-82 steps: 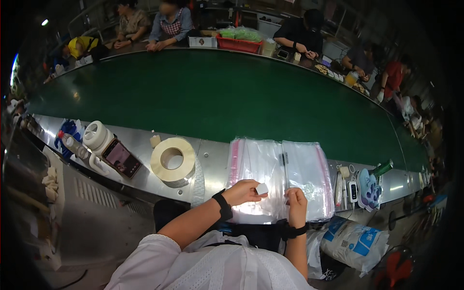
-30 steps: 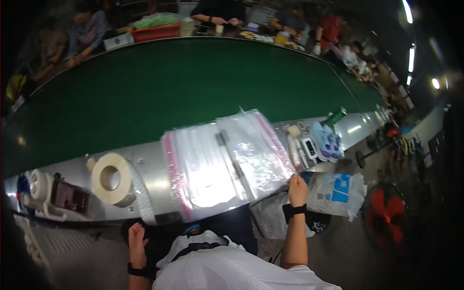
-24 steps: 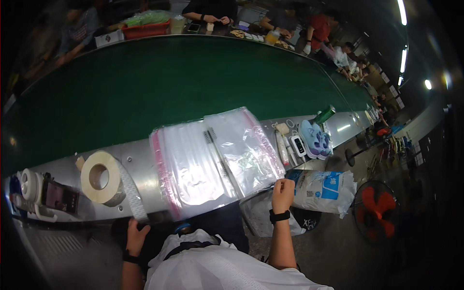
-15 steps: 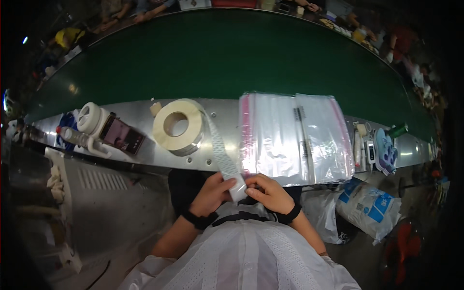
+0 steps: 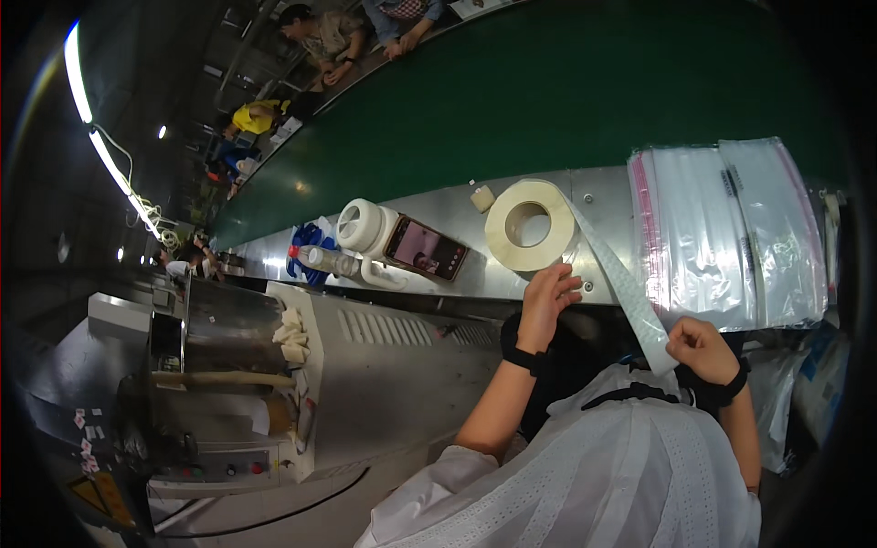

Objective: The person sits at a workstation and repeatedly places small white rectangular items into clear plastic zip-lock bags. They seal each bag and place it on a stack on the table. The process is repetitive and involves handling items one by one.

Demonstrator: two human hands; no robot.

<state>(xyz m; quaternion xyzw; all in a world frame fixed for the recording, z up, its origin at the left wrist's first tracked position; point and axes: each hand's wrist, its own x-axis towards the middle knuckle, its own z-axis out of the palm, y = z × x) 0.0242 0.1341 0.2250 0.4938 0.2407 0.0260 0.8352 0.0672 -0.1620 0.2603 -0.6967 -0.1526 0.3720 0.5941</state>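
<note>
From my remote seat, the thing in hand is a roll of pale label tape, a cream-coloured ring with a wide open core, lying flat on the metal table at the near edge of the green conveyor belt. A long white strip runs off the roll and slants down toward me; it looks finely patterned or perforated, though I can't quite make out which at this resolution. My right hand has its fingers pinched on the strip's lower end, just above my white top. My left hand sits right below the roll beside the strip, fingers curled loosely; they seem to rest at the table's edge and touch the tape's side, but I cannot tell if they grip anything. Both wrists wear dark bands.

Just right of the roll lie clear plastic zip bags with pink seal edges, stacked flat and overhanging the table's front. Left of the roll sits a small beige cube-like piece, then a phone with a lit screen, a white mug-like container, and a small bottle on a blue cloth. Other people sit at the far side of the belt.
</note>
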